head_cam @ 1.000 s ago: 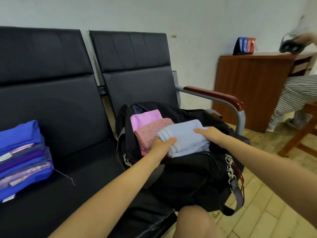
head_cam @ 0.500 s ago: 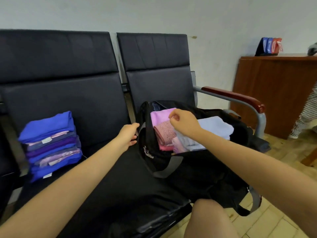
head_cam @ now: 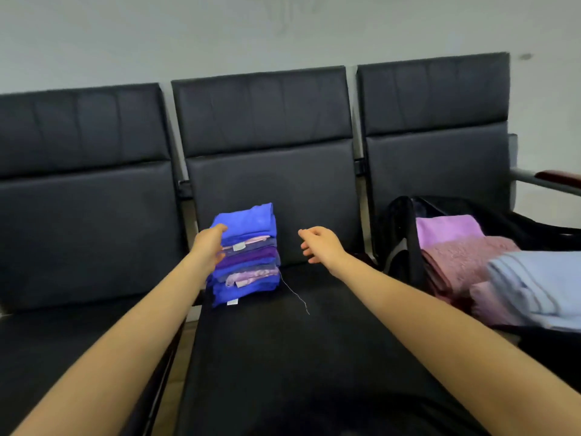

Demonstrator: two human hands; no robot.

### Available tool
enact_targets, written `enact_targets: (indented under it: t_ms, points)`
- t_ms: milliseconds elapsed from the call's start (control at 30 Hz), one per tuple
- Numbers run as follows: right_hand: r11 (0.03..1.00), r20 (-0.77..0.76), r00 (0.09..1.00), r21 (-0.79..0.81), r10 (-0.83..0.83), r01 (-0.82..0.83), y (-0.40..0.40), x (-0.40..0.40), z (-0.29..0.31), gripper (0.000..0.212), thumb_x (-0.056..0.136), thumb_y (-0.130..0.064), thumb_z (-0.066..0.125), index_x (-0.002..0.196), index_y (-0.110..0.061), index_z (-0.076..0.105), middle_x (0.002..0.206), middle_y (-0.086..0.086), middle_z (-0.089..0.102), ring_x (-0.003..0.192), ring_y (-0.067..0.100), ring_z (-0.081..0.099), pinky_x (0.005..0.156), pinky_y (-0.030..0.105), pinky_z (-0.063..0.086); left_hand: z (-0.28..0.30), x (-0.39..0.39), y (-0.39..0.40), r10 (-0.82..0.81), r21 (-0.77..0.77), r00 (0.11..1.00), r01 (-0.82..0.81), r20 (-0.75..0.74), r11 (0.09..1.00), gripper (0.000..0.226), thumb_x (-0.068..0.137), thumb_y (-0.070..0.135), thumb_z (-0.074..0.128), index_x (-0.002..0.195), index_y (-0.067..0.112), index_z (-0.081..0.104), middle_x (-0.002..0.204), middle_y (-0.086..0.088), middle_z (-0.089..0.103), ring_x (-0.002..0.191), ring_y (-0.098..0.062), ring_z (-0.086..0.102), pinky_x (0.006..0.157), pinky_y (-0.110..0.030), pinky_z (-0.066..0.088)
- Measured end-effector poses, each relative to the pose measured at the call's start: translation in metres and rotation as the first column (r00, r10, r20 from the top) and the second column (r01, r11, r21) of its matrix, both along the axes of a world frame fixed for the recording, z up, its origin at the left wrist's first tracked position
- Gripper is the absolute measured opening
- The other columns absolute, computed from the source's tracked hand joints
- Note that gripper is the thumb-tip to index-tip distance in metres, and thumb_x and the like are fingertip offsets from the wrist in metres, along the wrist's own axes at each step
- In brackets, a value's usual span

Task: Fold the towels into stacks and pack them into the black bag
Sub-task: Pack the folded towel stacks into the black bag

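Reaching for the folded towel stack [head_cam: 246, 253] at the back of the bench's [head_cam: 283, 341] middle seat, the left hand [head_cam: 209, 245] touches its side, fingers spread; the right hand [head_cam: 317, 243] hangs open beside it, not touching. Next, I judge: clasp both sides, lift level, carry to the black bag [head_cam: 405, 234] on the right-end seat.

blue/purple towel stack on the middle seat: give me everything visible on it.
The towel stack is a pile of folded cloths, soft-looking, bright blue on top and bottom, purple, grey-blue and pink layers between, with small white tags at the front edge. It stands upright, leaning slightly, on the middle seat near the backrest. The left hand touches its left side; the right hand is apart. A loose thread trails from its base.
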State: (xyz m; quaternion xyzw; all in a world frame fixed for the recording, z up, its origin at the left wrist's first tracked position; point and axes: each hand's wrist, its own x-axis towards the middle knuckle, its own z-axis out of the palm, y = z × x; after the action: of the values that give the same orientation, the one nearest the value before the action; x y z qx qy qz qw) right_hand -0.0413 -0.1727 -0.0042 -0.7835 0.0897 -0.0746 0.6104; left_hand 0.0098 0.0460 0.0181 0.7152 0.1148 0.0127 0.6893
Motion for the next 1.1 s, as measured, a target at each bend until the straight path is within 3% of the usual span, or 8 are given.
enact_targets:
  t_ms: [67, 133, 267, 500, 600, 833, 967, 1100]
  points:
    - [0.999, -0.054, 0.999, 0.040, 0.004, -0.002, 0.015, 0.021, 0.001, 0.030, 0.094, -0.042, 0.053, 0.099, -0.013, 0.060, 0.091, 0.004, 0.058, 0.085, 0.017, 0.057, 0.077, 0.033, 0.052, -0.008, 0.019, 0.016, 0.002, 0.029, 1.000, -0.002, 0.003, 1.000, 0.031, 0.091, 0.035, 0.056, 0.112, 0.013, 0.053, 0.103, -0.004, 0.052, 0.084, -0.020, 0.051, 0.072, -0.031, 0.043]
    - [0.998, -0.108, 0.994, 0.066, 0.013, -0.006, 0.024, 0.040, 0.004, 0.042, 0.092, -0.050, 0.053, 0.104, -0.010, 0.059, 0.099, 0.004, 0.056, 0.097, 0.021, 0.055, 0.086, 0.037, 0.050, -0.021, 0.048, 0.029, 0.033, 0.058, 0.999, -0.035, 0.026, 0.998, 0.063, 0.075, 0.050, 0.065, 0.125, 0.013, 0.054, 0.124, -0.009, 0.057, 0.103, -0.028, 0.059, 0.087, -0.042, 0.052]
    - [0.986, -0.187, 0.978, 0.157, 0.093, -0.064, 0.037, 0.082, 0.005, 0.073, 0.085, -0.064, 0.055, 0.136, -0.012, 0.046, 0.135, 0.009, 0.049, 0.119, 0.026, 0.050, 0.092, 0.037, 0.043, -0.035, 0.071, 0.032, 0.090, 0.184, 0.989, -0.111, 0.118, 0.977, 0.075, 0.085, 0.049, 0.063, 0.149, 0.024, 0.032, 0.154, -0.009, 0.027, 0.135, -0.030, 0.039, 0.111, -0.040, 0.035]
    - [0.922, -0.278, 0.936, 0.374, 0.215, -0.100, 0.055, 0.132, 0.009, 0.040, 0.083, -0.063, 0.060, 0.092, -0.024, 0.061, 0.092, -0.001, 0.065, 0.084, 0.017, 0.062, 0.082, 0.033, 0.049, -0.068, 0.089, 0.020, -0.005, -0.043, 0.995, 0.009, 0.095, 0.999, 0.033, 0.093, 0.033, 0.060, 0.121, 0.017, 0.057, 0.123, -0.007, 0.063, 0.108, -0.028, 0.062, 0.098, -0.045, 0.049]
    - [0.936, -0.334, 0.918, 0.341, 0.212, -0.092, 0.061, 0.142, 0.013, 0.059, 0.066, -0.061, 0.075, 0.109, -0.023, 0.065, 0.105, 0.000, 0.070, 0.097, 0.021, 0.065, 0.097, 0.036, 0.047, -0.072, 0.090, 0.018, 0.034, -0.080, 0.993, -0.025, 0.110, 0.996, 0.029, 0.094, 0.029, 0.059, 0.118, 0.013, 0.059, 0.114, -0.007, 0.065, 0.104, -0.028, 0.063, 0.093, -0.040, 0.051]
    - [0.957, -0.344, 0.906, 0.235, 0.246, -0.171, 0.082, 0.137, 0.030, 0.058, 0.069, -0.055, 0.078, 0.113, -0.018, 0.067, 0.103, 0.009, 0.073, 0.095, 0.029, 0.070, 0.088, 0.044, 0.055, -0.079, 0.087, 0.026, -0.002, -0.079, 0.992, 0.012, 0.128, 0.997, 0.024, 0.096, 0.029, 0.056, 0.113, 0.013, 0.062, 0.109, -0.004, 0.068, 0.097, -0.024, 0.065, 0.080, -0.032, 0.051]
    - [0.970, -0.382, 0.896, 0.177, 0.226, -0.169, 0.092, 0.138, 0.032, 0.103, 0.038, -0.068, 0.083, 0.127, -0.023, 0.057, 0.130, 0.005, 0.060, 0.115, 0.032, 0.060, 0.105, 0.051, 0.041, -0.078, 0.082, 0.027, 0.001, -0.048, 0.996, 0.003, 0.088, 0.999, 0.026, 0.095, 0.035, 0.057, 0.113, 0.018, 0.058, 0.106, -0.001, 0.066, 0.095, -0.022, 0.064, 0.070, -0.030, 0.052]
    - [0.972, -0.385, 0.895, 0.148, 0.226, -0.182, 0.098, 0.137, 0.030, 0.114, 0.043, -0.068, 0.081, 0.140, -0.021, 0.043, 0.142, 0.007, 0.047, 0.127, 0.037, 0.047, 0.108, 0.058, 0.033, -0.078, 0.077, 0.027, 0.002, -0.007, 0.997, -0.001, 0.083, 1.000, 0.018, 0.094, 0.038, 0.057, 0.107, 0.026, 0.056, 0.109, -0.001, 0.065, 0.099, -0.024, 0.064, 0.085, -0.037, 0.054]
